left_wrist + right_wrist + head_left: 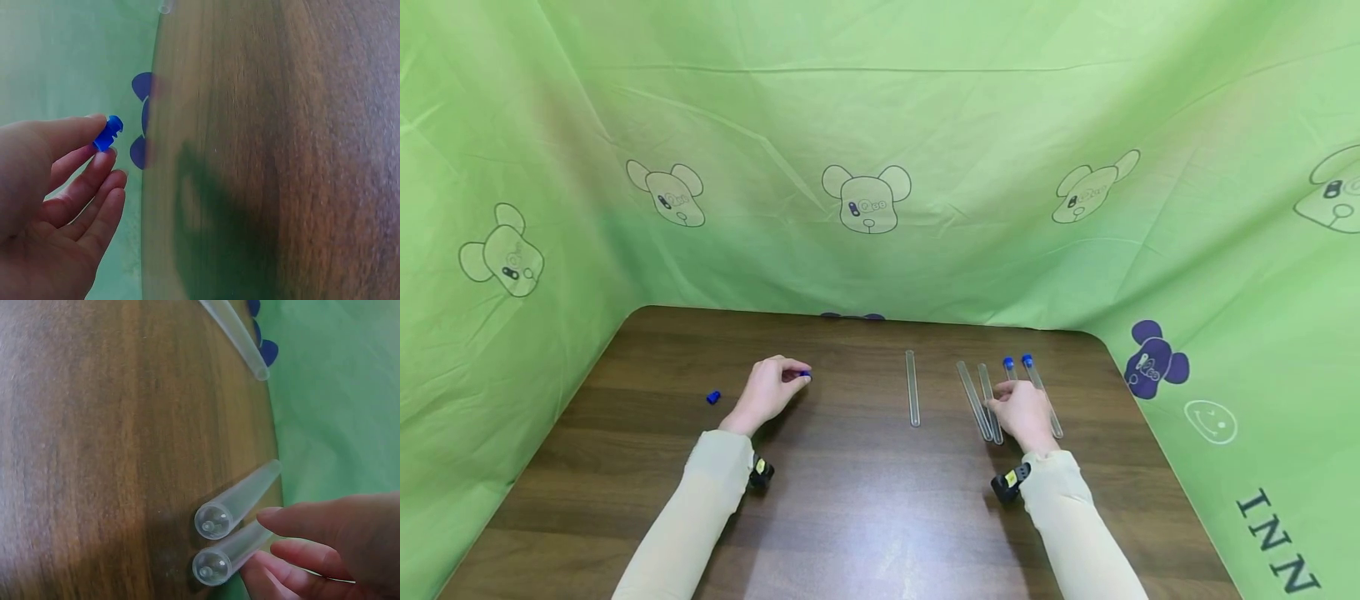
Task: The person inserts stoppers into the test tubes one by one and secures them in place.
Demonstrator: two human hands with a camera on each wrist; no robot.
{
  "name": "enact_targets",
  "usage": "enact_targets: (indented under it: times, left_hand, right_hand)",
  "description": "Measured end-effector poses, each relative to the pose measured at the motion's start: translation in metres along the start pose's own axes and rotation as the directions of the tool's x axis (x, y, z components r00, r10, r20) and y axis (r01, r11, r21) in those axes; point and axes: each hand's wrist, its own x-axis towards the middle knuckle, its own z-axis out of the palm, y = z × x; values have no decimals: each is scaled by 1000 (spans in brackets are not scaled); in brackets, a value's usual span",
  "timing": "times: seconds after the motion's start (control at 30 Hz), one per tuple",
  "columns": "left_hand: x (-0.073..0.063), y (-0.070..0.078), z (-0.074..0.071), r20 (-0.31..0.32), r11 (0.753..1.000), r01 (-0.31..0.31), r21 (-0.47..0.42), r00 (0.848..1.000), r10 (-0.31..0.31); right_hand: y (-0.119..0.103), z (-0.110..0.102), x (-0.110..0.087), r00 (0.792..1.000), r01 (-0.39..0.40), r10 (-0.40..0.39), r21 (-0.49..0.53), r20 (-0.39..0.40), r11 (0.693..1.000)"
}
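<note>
Between thumb and fingertips my left hand point(767, 390) pinches a small blue cap point(107, 134), held up over the left part of the table. The cap's ridged side shows in the left wrist view. On the right, my right hand point(1026, 412) has its thumb and fingers around a clear uncapped test tube point(234, 551) that lies on the table. Close beside that one lies another clear test tube point(240, 499), their rounded ends nearly level and toward me. Part of the gripped tube is hidden behind the thumb.
A second blue cap point(713, 397) lies left of my left hand. One uncapped tube point(912, 390) rests alone mid-table. Right of it are two tubes with blue caps point(1027, 361), one partly covered by my right hand. Green cloth point(865, 275) hangs behind the wooden table point(850, 517).
</note>
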Motion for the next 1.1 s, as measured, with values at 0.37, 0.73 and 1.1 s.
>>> enact_targets:
  times: [0.37, 0.73, 1.1]
  left_hand:
    - [3, 4, 4, 4, 1000, 12, -17, 1000, -12]
    - [8, 9, 4, -20, 998, 12, -54, 1000, -13]
    - [10, 11, 4, -13, 998, 16, -55, 1000, -17]
  right_hand:
    - [-7, 1, -1, 1000, -17, 17, 5, 7, 1000]
    - [-8, -2, 1, 1000, -5, 6, 27, -12, 1000]
    - [-11, -7, 4, 1000, -9, 10, 54, -20, 998]
